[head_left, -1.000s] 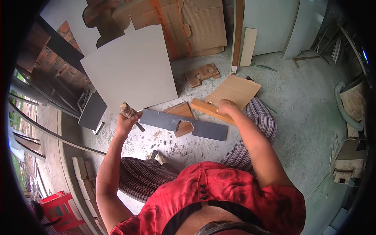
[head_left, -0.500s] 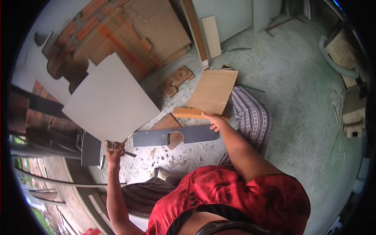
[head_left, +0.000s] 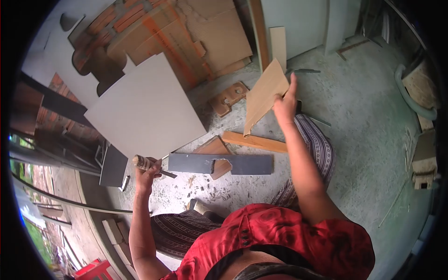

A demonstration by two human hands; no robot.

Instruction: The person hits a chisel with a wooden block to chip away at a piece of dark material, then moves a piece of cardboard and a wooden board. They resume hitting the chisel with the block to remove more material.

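just beyond the grey tile strip on the floor, the right hand pinches a tan board by one edge, tilted up in the air. left of the strip, the left hand is closed round a wooden-handled tool. gripped so thinly, the board could slip and drop onto the strip's notched middle, likely cracking it.

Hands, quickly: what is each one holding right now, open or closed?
Left hand: closed on a wooden-handled tool.
Right hand: closed on a cardboard sheet, held up, tilted.
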